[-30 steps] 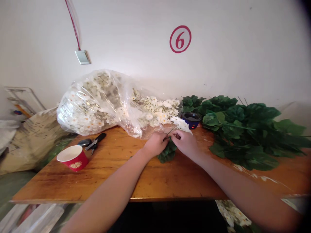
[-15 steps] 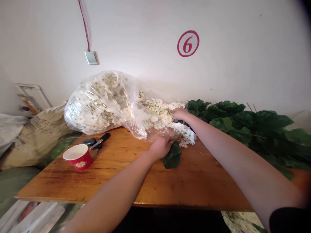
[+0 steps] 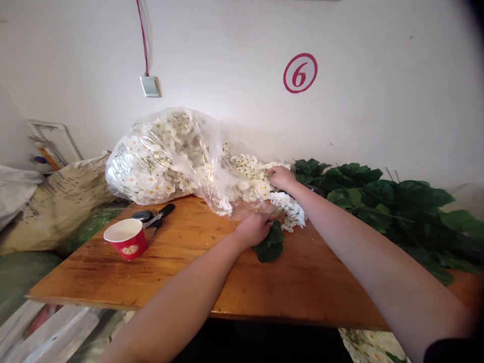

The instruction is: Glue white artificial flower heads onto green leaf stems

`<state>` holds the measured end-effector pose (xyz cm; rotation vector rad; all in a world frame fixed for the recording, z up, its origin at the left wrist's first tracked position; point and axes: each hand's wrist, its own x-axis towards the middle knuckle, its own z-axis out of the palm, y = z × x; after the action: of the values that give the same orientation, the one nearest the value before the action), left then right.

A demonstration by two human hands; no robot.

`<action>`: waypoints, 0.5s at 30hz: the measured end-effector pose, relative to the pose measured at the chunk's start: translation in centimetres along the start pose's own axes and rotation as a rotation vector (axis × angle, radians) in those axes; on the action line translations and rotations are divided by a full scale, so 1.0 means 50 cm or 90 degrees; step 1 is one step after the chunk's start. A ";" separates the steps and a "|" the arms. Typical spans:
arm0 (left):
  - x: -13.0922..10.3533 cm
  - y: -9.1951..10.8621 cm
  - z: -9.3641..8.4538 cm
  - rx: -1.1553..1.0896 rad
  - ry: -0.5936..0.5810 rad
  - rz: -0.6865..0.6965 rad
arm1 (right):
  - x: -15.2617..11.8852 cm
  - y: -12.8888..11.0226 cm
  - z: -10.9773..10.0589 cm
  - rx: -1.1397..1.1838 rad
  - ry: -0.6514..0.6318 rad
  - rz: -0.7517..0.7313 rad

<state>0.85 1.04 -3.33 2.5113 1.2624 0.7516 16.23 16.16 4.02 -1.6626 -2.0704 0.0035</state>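
Our right hand has moved to the white flowers at the plastic bag's right end, grip unclear, while our left hand's fingers clasp green leaves before the bag, probably steadying them.

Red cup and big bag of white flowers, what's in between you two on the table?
In the head view, what looks like a bunch of keys lies between the red cup and the bag of flowers.
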 end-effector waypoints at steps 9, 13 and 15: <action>-0.005 0.006 -0.012 0.043 -0.012 0.018 | -0.007 0.021 0.040 -0.050 -0.061 0.025; -0.008 0.005 -0.013 0.062 -0.009 0.022 | 0.001 0.014 0.031 -0.067 -0.076 0.026; -0.008 0.004 -0.011 0.066 -0.005 0.022 | 0.002 0.009 0.025 -0.069 -0.082 0.006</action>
<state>0.46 0.59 -2.92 2.6224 1.2891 0.6997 16.17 16.71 2.82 -1.7789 -2.1931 0.0028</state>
